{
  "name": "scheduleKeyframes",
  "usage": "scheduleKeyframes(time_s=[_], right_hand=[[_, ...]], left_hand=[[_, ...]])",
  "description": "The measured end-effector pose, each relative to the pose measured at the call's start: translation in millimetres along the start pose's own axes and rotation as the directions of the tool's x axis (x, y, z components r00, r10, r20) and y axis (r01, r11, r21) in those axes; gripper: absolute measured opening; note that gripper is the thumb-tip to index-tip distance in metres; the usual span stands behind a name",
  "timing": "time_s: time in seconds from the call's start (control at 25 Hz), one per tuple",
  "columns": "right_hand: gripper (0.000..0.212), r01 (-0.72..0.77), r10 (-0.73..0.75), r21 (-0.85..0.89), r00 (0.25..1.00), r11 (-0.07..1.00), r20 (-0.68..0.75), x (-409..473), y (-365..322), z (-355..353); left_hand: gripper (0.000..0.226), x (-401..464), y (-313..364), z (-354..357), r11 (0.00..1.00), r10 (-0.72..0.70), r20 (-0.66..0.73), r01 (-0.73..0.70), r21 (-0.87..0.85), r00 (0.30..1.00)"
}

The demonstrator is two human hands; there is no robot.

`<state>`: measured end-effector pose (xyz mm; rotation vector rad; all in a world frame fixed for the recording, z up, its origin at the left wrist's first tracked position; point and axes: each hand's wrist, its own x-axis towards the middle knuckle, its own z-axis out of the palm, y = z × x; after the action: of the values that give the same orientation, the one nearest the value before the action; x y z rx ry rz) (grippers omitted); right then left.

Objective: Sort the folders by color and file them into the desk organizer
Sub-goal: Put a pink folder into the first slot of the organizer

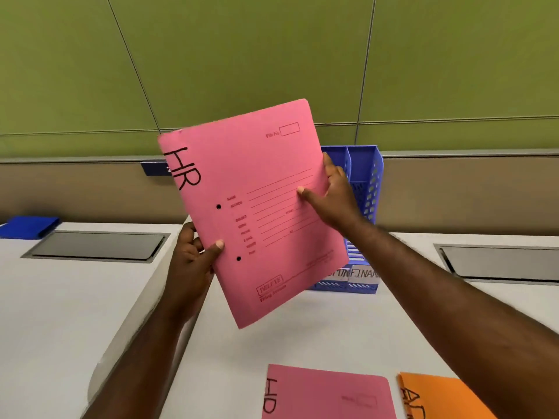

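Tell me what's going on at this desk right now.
A person holds a pink card folder marked HR up in both hands, the left hand pinching its spine edge and the right hand its far edge, in front of the blue plastic desk organizer. Another pink HR folder and an orange folder lie on the white desk.

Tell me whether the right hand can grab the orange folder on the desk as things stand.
Probably not right away. The right hand is raised and pinching the held pink folder together with the left hand. The orange folder lies uncovered near the right forearm, so the path looks free once that hand lets go.
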<state>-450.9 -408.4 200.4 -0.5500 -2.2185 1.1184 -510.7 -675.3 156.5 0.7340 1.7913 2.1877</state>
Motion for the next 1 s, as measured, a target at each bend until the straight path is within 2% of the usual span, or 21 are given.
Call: scheduleKeyframes(time_s=[0.16, 0.36, 0.52, 0.64, 0.76, 1.0], right_hand=[[0.088, 0.114, -0.113, -0.066, 0.994, 0.991, 0.009, 46, -25, 8], [0.098, 0.169, -0.162, -0.113, 0.984, 0.979, 0.069, 81, -50, 16], [0.098, 0.179, -0.175, -0.012, 0.973, 0.984, 0.153, 94, -73, 22], [0.095, 0.183, -0.202, 0.114, 0.962, 0.976, 0.181, 99, -84, 22], [0.092, 0.189, -0.219, 0.168, 0.959, 0.967, 0.178, 105, -84, 16], [0.106, 0.346, -0.356, 0.081, 0.917, 0.935, 0.181, 106, -74, 8]], left_hand=[[0.034, 37, 22, 3, 0.982, 0.181, -0.030, -0.179, 0.054, 0.983], [0.037, 67, 23, 18, 0.941, 0.311, -0.061, -0.297, 0.164, 0.949], [0.036, 80, 9, 44, 0.891, 0.398, -0.066, -0.368, 0.268, 0.915], [0.033, 88, -4, 59, 0.859, 0.423, -0.052, -0.382, 0.342, 0.905], [0.029, 97, -13, 74, 0.839, 0.436, -0.025, -0.396, 0.373, 0.900], [0.031, 120, -37, 99, 0.859, 0.386, 0.001, -0.359, 0.365, 0.923]])
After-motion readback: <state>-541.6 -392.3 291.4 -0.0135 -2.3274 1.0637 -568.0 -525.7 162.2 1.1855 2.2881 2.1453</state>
